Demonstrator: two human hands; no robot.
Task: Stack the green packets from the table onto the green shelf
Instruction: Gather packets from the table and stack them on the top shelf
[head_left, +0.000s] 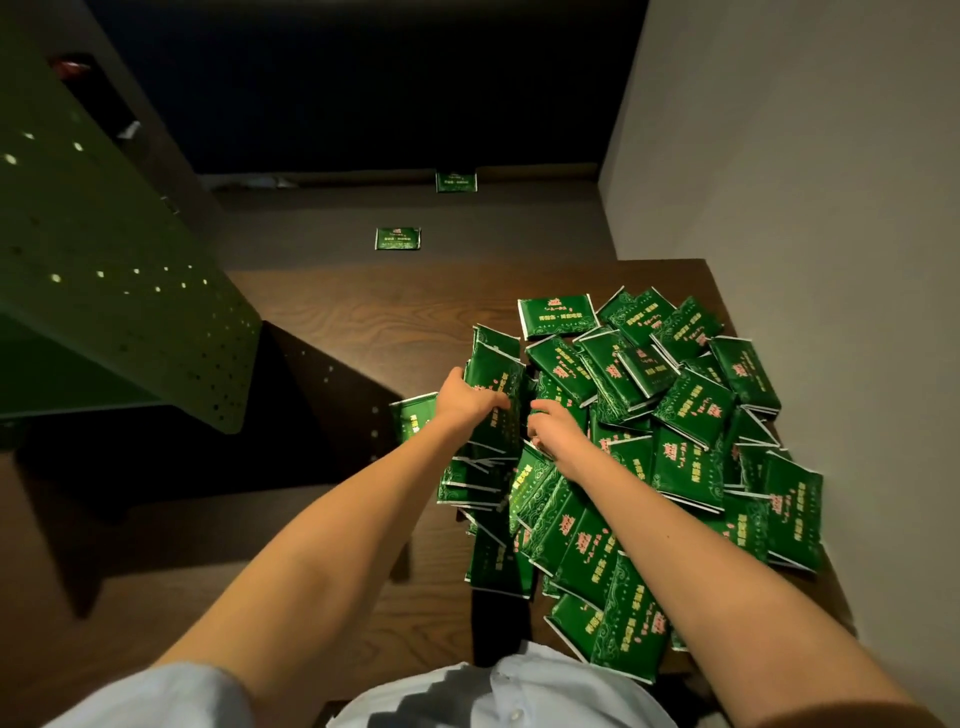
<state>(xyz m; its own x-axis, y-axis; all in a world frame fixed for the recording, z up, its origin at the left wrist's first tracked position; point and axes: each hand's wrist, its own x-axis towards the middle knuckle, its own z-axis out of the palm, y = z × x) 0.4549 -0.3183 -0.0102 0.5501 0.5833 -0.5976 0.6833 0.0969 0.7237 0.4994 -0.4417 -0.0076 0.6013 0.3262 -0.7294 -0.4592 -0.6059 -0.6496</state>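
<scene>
Upper left of frame: a green perforated metal shelf (104, 260) juts in, its rounded corner overhanging the left part of a dark brown wood-grain table (337, 322). No packet is visible on it from this angle.

Upper centre: two single flat green packets (397, 238) (456, 182) lie apart from each other on the dull surface beyond the table's far edge.

Centre: the left hand (465, 397) grips an upright green foil packet (493, 374) at the left edge of the pile, thumb on its near left side and fingers curled over its printed face. Further packets stand on edge directly below it.

Just right of centre: the right hand (553, 434) reaches palm-down into the pile, close beside the left hand. Its fingers are curled downward with the tips hidden among packets; whether they hold anything cannot be told.

Centre to lower right: a loose heap of green foil packets with red and yellow print (691, 415) covers the right portion of the table, overlapping at mixed angles.

Right edge: a plain grey wall (805, 208) borders the table.

Bottom: a pale blue shirt (493, 696).
</scene>
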